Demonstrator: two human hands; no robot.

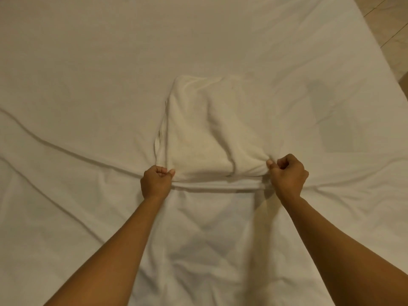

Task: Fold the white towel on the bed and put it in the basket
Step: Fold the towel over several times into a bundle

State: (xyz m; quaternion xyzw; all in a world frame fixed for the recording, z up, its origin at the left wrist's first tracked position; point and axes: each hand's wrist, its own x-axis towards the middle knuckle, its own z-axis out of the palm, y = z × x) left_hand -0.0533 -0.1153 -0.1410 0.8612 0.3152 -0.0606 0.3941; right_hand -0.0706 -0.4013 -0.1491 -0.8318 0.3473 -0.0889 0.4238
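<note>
Towel half folded, both near corners in our grip

Towel (205, 129) sits in the middle of the bed (88, 62), already doubled over itself, with layered edges showing along its left side and a folded band along its near edge. We have both hands on that near edge. Our left hand (156, 181) is curled tight and pinches the near left corner between thumb and fingers. Our right hand (287, 173) is curled the same way and pinches the near right corner, where the cloth bunches into a gather under the grip.

We hold the 2 corners at once so the edge stays stretched between them and the layers keep together. That suits a fold in which the near edge is carried to the far edge, which we judge to be the step in hand. Creases in the sheet fan out from both hands toward the left and right, so the pull seems to drag the bedding a little as well.

Floor tiles (388, 25) show past the far right corner of the bed. No basket is in view, so we judge the task roughly halfway: at least 1 more fold, then the carry.
</note>
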